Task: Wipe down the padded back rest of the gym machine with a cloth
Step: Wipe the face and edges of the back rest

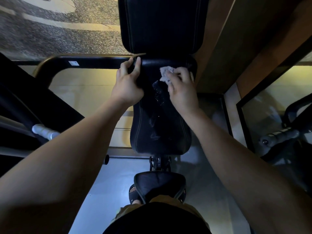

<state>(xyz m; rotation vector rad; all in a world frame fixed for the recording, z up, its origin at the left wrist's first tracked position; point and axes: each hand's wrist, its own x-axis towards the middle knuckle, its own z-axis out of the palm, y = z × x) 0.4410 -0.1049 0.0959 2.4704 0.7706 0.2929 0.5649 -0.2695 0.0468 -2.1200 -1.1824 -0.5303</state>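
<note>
A black padded back rest [160,125] stands in the middle of the view, with wet streaks down its centre. My right hand [183,89] holds a crumpled pale grey cloth [166,74] against the pad's upper right part. My left hand [127,83] grips the pad's upper left edge, thumb on the front face. A second black pad [160,24] sits above it, reflected or mounted higher.
A black metal frame bar [87,61] runs left from the pad's top. The small black seat [159,184] is below, over my sandalled foot [134,194]. A wooden panel [236,48] rises at right, and another machine's handle [280,135] lies far right.
</note>
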